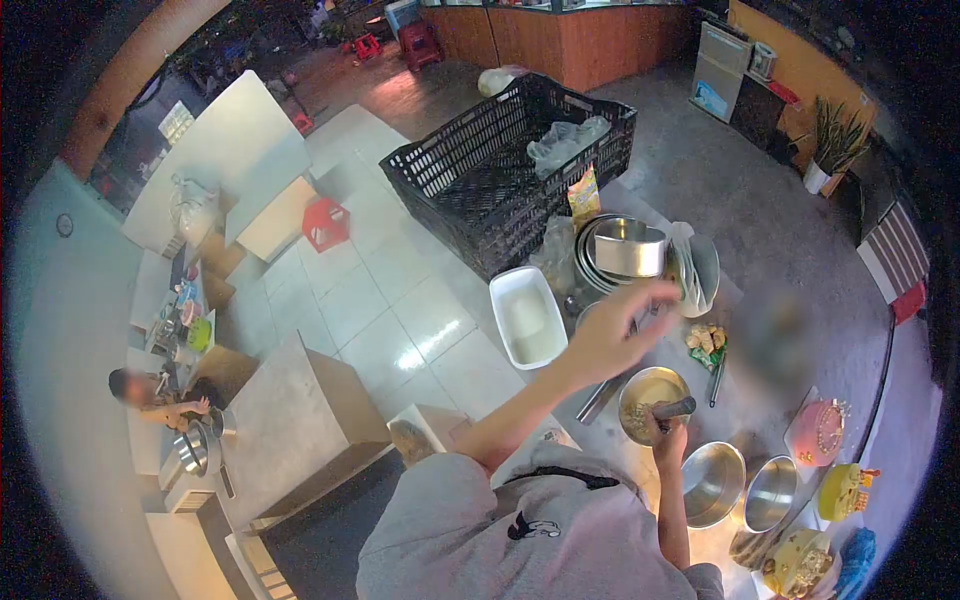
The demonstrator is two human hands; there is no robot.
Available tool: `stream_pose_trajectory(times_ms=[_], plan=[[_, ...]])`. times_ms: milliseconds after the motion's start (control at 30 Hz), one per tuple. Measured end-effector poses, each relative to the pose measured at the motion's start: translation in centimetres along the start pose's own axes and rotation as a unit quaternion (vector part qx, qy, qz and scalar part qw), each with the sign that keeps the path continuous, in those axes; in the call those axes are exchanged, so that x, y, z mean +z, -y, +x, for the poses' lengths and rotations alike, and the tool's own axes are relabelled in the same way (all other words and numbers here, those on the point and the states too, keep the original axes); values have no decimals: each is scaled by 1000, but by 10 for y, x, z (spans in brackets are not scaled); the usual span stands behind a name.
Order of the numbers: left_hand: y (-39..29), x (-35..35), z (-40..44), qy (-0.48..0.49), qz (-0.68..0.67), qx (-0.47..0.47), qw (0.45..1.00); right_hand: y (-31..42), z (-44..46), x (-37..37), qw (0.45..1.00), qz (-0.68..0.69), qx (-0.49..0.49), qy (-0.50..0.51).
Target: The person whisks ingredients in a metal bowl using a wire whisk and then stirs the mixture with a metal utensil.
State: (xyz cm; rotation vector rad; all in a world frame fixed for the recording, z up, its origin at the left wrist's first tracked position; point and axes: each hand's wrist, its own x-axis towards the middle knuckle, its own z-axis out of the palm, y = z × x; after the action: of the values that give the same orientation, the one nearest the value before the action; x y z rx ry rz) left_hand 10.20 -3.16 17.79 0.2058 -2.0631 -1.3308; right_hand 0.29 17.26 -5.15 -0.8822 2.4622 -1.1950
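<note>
My left hand (625,330) reaches out in front of the stacked round metal pans (630,248), its fingers stretched and a little apart, with nothing clearly held. A metal bowl (652,385) with a pale, lumpy mixture stands near my body. Closed round a dark-handled tool (676,408), my right hand (668,432) is at the bowl's near right side. The tool's lower part is hard to make out. Beyond my left forearm sits a white rectangular tub (528,318) with pale contents.
Two empty metal bowls (713,484) (770,493) stand at the right, near decorated cakes (820,432). A green packet (706,350) lies beyond the mixing bowl. A black crate (510,165) stands farther off. Another person (165,400) sits at the far left.
</note>
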Motion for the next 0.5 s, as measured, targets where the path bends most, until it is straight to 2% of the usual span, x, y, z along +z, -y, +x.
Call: stream_pose_trajectory(times_ms=[33, 100, 133, 200, 333, 400, 433, 500], plan=[[8, 9, -2, 101, -8, -27, 995, -1, 1, 1, 1000, 0, 0, -1], [36, 29, -11, 224, 51, -1, 973, -6, 2, 5, 999, -34, -26, -25], [43, 37, -14, 226, 51, 0, 973, -7, 3, 7, 999, -33, -25, -27], [56, 55, -20, 325, -3, -45, 944, -9, 4, 8, 997, -68, -21, -32], [78, 84, -29, 303, -40, -51, 951, -9, 4, 9, 997, -68, -43, -17], [84, 94, -29, 309, -123, -57, 941, -9, 5, 8, 994, -41, -98, -34], [84, 97, -29, 308, -124, -57, 942, -7, 5, 6, 994, -42, -99, -34], [85, 103, -32, 326, -144, -51, 933, -1, 3, 5, 1000, 21, -22, 7]])
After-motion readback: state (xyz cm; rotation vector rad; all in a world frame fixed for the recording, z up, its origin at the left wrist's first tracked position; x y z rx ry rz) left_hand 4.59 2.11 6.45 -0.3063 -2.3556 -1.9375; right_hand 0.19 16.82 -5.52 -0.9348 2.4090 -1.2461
